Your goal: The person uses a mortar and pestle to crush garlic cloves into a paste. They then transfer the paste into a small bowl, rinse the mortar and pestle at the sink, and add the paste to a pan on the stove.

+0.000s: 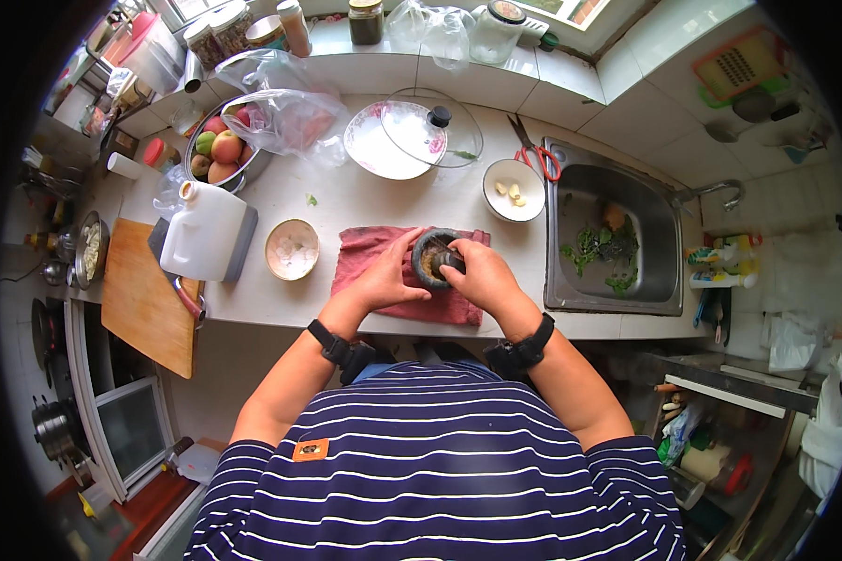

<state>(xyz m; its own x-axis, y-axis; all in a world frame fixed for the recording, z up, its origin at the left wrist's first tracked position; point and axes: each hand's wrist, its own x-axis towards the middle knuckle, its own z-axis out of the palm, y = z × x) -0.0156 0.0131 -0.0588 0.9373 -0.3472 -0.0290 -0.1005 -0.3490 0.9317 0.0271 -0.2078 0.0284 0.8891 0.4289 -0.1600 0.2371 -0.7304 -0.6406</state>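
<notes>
A dark stone mortar stands on a folded red cloth at the counter's front. Brown ground material lies inside it. My right hand grips the dark pestle, whose lower end is down in the mortar. Cupped around the mortar's left side, my left hand has its fingers at the far rim and its thumb near the front. Peeled garlic cloves lie in a white bowl beyond my right hand. Left of the cloth is a small bowl with whitish contents.
Red-handled scissors lie beside the metal sink, which holds green leaves. Behind are a floral plate and a glass lid. At left stand a plastic jug, a cutting board, a knife handle and a fruit bowl.
</notes>
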